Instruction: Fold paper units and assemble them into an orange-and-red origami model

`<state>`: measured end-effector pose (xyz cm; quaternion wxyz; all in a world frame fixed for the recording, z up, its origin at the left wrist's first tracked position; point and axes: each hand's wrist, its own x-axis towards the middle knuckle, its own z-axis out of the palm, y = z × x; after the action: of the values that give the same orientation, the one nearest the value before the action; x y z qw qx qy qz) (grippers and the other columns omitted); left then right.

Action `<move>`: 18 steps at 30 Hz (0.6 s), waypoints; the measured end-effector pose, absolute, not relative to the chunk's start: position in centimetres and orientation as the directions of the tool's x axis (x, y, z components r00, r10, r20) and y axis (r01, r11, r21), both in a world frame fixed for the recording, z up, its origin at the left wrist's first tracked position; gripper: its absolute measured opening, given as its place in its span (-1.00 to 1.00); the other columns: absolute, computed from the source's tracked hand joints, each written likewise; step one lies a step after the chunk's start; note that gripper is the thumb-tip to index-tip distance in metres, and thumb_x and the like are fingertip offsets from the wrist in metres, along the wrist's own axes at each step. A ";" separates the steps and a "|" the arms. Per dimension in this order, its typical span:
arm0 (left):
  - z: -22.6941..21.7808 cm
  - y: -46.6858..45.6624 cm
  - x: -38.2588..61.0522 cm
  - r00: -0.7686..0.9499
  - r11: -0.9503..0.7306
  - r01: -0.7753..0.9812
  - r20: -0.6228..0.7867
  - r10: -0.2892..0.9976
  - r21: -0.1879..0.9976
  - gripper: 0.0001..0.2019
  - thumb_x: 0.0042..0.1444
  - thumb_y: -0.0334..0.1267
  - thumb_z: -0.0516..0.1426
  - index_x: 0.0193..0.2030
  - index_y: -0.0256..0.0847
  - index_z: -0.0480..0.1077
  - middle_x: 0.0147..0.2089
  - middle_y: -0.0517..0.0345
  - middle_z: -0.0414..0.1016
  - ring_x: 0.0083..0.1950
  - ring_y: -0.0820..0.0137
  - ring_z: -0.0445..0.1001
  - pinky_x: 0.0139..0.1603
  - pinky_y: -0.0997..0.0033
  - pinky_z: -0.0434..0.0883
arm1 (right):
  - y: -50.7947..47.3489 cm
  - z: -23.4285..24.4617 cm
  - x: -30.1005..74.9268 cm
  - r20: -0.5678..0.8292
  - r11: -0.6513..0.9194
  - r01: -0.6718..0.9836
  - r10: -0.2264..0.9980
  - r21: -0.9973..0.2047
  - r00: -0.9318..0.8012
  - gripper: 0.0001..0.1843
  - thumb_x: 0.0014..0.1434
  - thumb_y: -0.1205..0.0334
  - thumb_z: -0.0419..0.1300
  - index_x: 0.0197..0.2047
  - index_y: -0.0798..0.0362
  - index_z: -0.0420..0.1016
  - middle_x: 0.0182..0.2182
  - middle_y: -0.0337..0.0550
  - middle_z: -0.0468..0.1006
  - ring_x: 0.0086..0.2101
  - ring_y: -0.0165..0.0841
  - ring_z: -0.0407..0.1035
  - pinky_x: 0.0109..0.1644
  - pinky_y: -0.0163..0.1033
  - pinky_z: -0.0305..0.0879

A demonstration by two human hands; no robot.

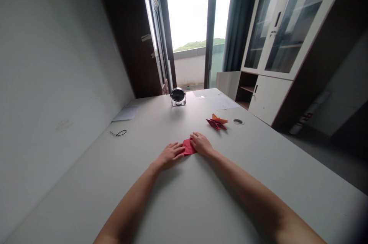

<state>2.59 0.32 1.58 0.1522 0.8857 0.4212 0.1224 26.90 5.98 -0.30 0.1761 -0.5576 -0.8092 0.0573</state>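
Note:
A small folded piece of red paper (189, 147), with crease lines across it, lies on the white table in front of me. My left hand (171, 154) rests on its left edge, fingers spread and stretched out flat. At the right edge, my right hand (201, 143) has its fingers bent together over the paper, gripping it; the thumb is mostly hidden. Beyond my right hand sit folded paper figures, a dark red one (216, 124) and an orange one (220, 119), pointed in shape and touching each other.
A round black device on a silver stand (178, 97) stands toward the far end of the white table (138, 182). A thin black loop (118, 133) lies at left. Paper sheets (126, 113) lie by the wall and at the far right. A cable hole (238, 122) is near the right edge.

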 end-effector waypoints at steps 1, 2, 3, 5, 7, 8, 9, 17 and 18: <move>1.5 0.5 2.5 0.609 -0.588 0.709 0.083 0.789 0.390 -0.53 0.39 0.07 -0.12 0.31 0.09 0.33 0.46 0.22 0.17 0.49 0.20 0.06 0.48 0.00 0.02 | 6.0 -0.3 27.1 0.232 0.322 0.902 0.937 -0.287 -0.261 -0.57 0.36 0.11 -0.01 0.20 0.00 0.45 0.24 0.01 0.38 0.24 -0.14 0.20 0.30 -0.11 0.05; 1.5 0.7 2.4 0.599 -0.575 0.709 0.081 0.797 0.409 -0.52 0.40 0.06 -0.15 0.29 0.08 0.36 0.44 0.23 0.20 0.48 0.21 0.07 0.48 0.02 0.03 | 6.1 -0.3 27.4 0.242 0.275 0.918 0.948 -0.285 -0.209 -0.59 0.37 0.13 -0.02 0.16 -0.01 0.48 0.21 0.02 0.42 0.20 -0.13 0.24 0.26 -0.10 0.09; 1.5 0.8 2.2 0.588 -0.561 0.709 0.082 0.805 0.428 -0.52 0.40 0.04 -0.16 0.27 0.06 0.39 0.43 0.23 0.23 0.48 0.23 0.08 0.48 0.04 0.04 | 6.2 -0.3 27.7 0.248 0.233 0.930 0.955 -0.285 -0.163 -0.61 0.37 0.15 -0.03 0.12 -0.01 0.50 0.17 0.03 0.45 0.16 -0.12 0.27 0.22 -0.10 0.12; 1.4 1.0 2.0 0.562 -0.536 0.709 0.092 0.822 0.458 -0.56 0.39 0.00 -0.11 0.20 0.03 0.47 0.39 0.21 0.29 0.46 0.23 0.12 0.47 0.07 0.06 | 6.3 -0.2 28.4 0.253 0.172 0.941 0.963 -0.293 -0.097 -0.61 0.38 0.19 -0.06 0.09 -0.01 0.53 0.10 0.04 0.50 0.09 -0.13 0.31 0.15 -0.11 0.16; 1.4 1.1 1.8 0.529 -0.514 0.714 0.115 0.841 0.475 -0.64 0.33 -0.04 0.00 0.10 0.00 0.53 0.36 0.17 0.34 0.44 0.21 0.16 0.46 0.08 0.10 | 6.5 -0.1 28.9 0.253 0.134 0.943 0.966 -0.304 -0.056 -0.60 0.38 0.24 -0.08 0.09 0.01 0.53 0.06 0.05 0.52 0.05 -0.14 0.33 0.12 -0.13 0.17; 1.4 1.1 1.8 0.513 -0.507 0.716 0.131 0.848 0.479 -0.68 0.28 -0.07 0.06 0.05 -0.02 0.55 0.34 0.14 0.36 0.43 0.20 0.19 0.45 0.09 0.11 | 6.5 0.1 29.0 0.251 0.120 0.944 0.967 -0.307 -0.041 -0.59 0.37 0.25 -0.08 0.10 0.02 0.52 0.05 0.06 0.52 0.04 -0.14 0.33 0.12 -0.13 0.17; 1.4 1.1 1.8 0.500 -0.504 0.718 0.149 0.853 0.481 -0.72 0.24 -0.09 0.12 0.01 -0.03 0.55 0.33 0.12 0.38 0.41 0.19 0.21 0.44 0.10 0.13 | 6.5 0.2 29.0 0.249 0.113 0.944 0.968 -0.309 -0.035 -0.58 0.38 0.24 -0.09 0.11 0.02 0.52 0.05 0.05 0.53 0.04 -0.14 0.33 0.12 -0.13 0.17; 1.3 1.1 1.7 0.487 -0.502 0.743 0.157 0.859 0.442 -0.53 0.15 -0.09 0.23 0.20 -0.07 0.40 0.39 0.01 0.27 0.42 0.14 0.19 0.44 0.08 0.11 | 6.5 0.2 27.2 0.252 0.292 0.847 0.948 -0.444 -0.195 -0.59 0.35 0.10 0.00 0.16 -0.03 0.48 0.03 -0.08 0.56 0.06 -0.18 0.34 0.17 -0.15 0.19; 1.3 1.2 1.7 0.491 -0.503 0.743 0.150 0.858 0.442 -0.47 0.15 -0.09 0.23 0.26 -0.08 0.35 0.40 0.00 0.26 0.43 0.14 0.17 0.45 0.08 0.09 | 6.5 0.1 27.1 0.254 0.294 0.826 0.948 -0.481 -0.189 -0.60 0.33 0.12 0.03 0.15 -0.04 0.49 0.01 -0.09 0.57 0.04 -0.20 0.37 0.16 -0.16 0.22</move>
<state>1.66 1.17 1.28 0.1614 0.8483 0.4718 0.1784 27.09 6.53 0.10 0.2574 -0.5823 -0.7620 0.1187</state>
